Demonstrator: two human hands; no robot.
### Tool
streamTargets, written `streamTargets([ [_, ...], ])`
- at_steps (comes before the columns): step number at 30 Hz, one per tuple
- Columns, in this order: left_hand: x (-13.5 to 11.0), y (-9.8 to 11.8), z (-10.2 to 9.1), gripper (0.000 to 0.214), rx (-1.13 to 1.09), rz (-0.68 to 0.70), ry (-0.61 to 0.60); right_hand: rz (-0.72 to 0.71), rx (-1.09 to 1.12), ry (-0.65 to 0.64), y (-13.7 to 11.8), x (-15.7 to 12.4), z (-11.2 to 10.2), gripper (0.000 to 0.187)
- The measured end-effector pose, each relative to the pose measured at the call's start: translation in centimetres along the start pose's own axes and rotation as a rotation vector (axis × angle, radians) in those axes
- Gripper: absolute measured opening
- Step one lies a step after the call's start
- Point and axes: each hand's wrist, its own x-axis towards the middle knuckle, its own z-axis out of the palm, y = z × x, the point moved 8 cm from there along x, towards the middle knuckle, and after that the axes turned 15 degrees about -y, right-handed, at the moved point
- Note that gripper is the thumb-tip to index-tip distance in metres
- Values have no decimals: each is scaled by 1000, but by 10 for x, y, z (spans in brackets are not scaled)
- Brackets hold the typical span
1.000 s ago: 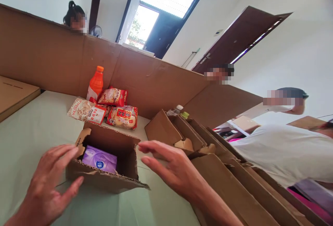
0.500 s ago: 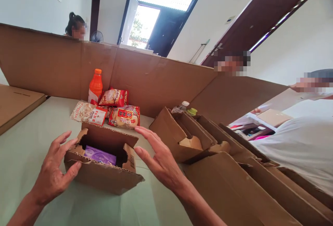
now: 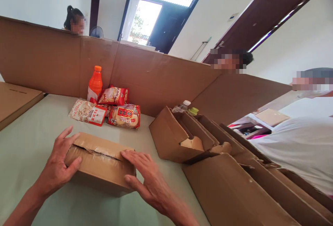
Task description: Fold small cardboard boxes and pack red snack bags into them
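A small cardboard box (image 3: 101, 162) lies on the pale green tabletop (image 3: 31, 139) in front of me, its top flaps folded down so that what is inside is hidden. My left hand (image 3: 58, 165) clasps the box's left end, thumb on the near side and fingers over the top edge. My right hand (image 3: 147, 179) lies flat with spread fingers on the right part of the closed flaps and down the right end.
Behind the box stand an orange drink bottle (image 3: 95, 84) and three snack packets (image 3: 123, 115). A tall cardboard screen (image 3: 145, 77) walls the table's far side. Open and flattened cartons (image 3: 187, 136) pile up at the right. Other people sit beyond the screen and at the right.
The box was open with a purple packet showing inside. Both hands moved in and pressed the flaps down, and the box now stands closed with the packet hidden.
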Motion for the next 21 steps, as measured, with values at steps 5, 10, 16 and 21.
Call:
streamTargets([
  [5,3,2,7,33,-72,153,-123,-28,-46,-80,4,-2,16,51],
  [10,-14,8,-6,38,-53,140,-219,-32,-5,-210,17,-8,19,65],
  [16,-8,-7,1,60,-98,128,-347,-78,68,-208,28,0,7,61],
  [21,2,10,19,76,-172,201,-399,-116,-21,-184,29,-4,12,56],
])
